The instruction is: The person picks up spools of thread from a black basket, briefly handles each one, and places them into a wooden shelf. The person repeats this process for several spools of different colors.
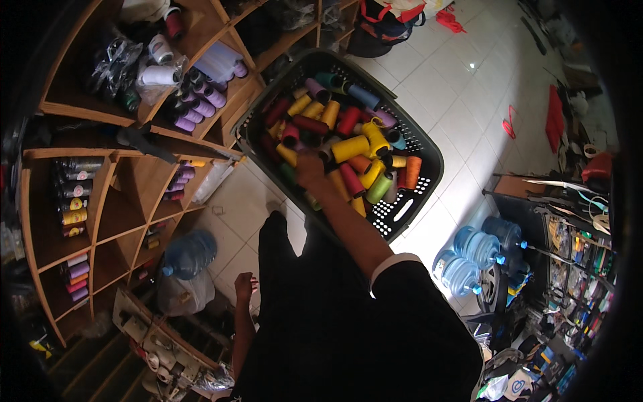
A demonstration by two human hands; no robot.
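From the head view, the right hand reaches down into the dark basket on the white tiled floor, resting among the piled thread cones near the basket's left side, fingers curled over them, though whether it has hold of one I cannot tell; yellow, red, orange, green and purple cones lie heaped across the basket. The left hand hangs low beside the dark trousers, loosely closed and empty as far as shows; wooden shelves with more spools stand to the left; blue water bottles sit right of the basket.
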